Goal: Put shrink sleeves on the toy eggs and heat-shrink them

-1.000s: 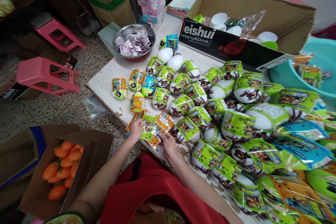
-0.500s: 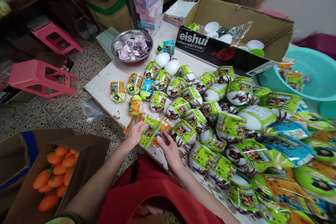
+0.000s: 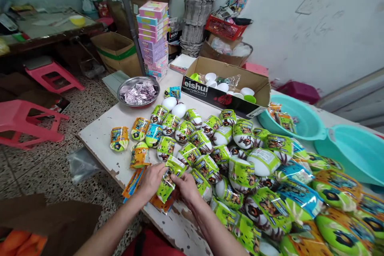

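A flat green printed wrapper point(image 3: 165, 187) is held between my two hands above the near edge of the table. My left hand point(image 3: 152, 181) pinches its left side, and my right hand point(image 3: 186, 187) grips its right side with thumb and fingers. Beneath them lie flat orange wrappers point(image 3: 164, 204), partly covered by my hands. Many white eggs in green sleeves point(image 3: 242, 174) cover the table to the right. Behind my hands stand an orange-sleeved egg point(image 3: 139, 155) and a blue-sleeved egg point(image 3: 153, 135). Two bare white eggs point(image 3: 179, 110) sit farther back.
A metal bowl of small sachets point(image 3: 139, 93) stands at the back left. Behind the eggs is an open carton point(image 3: 222, 98) with half shells. Teal basins point(image 3: 294, 118) stand at the right. Stacked boxes point(image 3: 153, 44) rise behind the bowl; pink stools point(image 3: 27, 122) are on the floor.
The view has tilted up and shows more wall. My right hand, formerly beside the green wrapper with fingers apart, has closed on it. The wrapper now hangs between both hands.
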Action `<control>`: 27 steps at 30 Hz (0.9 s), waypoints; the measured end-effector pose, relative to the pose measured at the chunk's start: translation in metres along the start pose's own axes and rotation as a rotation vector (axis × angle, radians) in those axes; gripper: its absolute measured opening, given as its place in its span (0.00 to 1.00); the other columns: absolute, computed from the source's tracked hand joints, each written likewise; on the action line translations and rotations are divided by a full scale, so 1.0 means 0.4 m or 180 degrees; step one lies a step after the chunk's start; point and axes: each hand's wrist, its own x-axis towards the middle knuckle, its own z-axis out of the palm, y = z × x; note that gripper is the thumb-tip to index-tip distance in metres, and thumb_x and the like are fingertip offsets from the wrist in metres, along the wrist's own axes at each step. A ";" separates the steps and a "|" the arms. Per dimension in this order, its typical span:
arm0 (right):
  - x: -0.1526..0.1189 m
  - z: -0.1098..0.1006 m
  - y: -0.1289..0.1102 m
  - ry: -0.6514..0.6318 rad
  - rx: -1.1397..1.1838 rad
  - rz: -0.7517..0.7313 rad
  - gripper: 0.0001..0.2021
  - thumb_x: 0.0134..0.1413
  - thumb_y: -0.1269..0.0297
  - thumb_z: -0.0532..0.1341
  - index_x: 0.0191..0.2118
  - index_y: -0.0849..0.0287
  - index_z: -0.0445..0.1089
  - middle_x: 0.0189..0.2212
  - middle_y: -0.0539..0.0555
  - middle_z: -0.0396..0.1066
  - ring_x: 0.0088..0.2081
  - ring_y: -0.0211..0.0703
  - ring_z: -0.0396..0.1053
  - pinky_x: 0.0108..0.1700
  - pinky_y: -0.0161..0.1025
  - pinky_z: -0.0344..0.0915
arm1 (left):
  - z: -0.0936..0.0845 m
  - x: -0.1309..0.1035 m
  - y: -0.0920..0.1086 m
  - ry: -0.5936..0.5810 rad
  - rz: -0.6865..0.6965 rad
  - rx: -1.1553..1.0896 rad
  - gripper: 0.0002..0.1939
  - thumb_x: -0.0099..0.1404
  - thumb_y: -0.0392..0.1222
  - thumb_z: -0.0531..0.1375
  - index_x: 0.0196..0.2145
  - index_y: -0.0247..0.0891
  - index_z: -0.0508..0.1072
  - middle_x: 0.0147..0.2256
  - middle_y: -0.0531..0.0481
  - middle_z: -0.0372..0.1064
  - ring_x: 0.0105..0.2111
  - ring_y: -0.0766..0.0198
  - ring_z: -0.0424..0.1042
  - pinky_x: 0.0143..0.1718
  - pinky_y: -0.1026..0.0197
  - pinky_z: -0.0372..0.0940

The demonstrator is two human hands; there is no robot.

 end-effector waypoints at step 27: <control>0.204 0.001 -0.193 -0.0349 -0.4339 -0.1669 0.05 0.51 0.67 0.60 0.30 0.56 0.75 0.25 0.54 0.75 0.27 0.43 0.70 0.30 0.34 0.57 | -0.110 0.139 0.023 -0.0053 -0.0374 -0.1956 0.13 0.55 0.49 0.63 0.28 0.35 0.77 0.26 0.51 0.75 0.31 0.58 0.72 0.34 0.60 0.67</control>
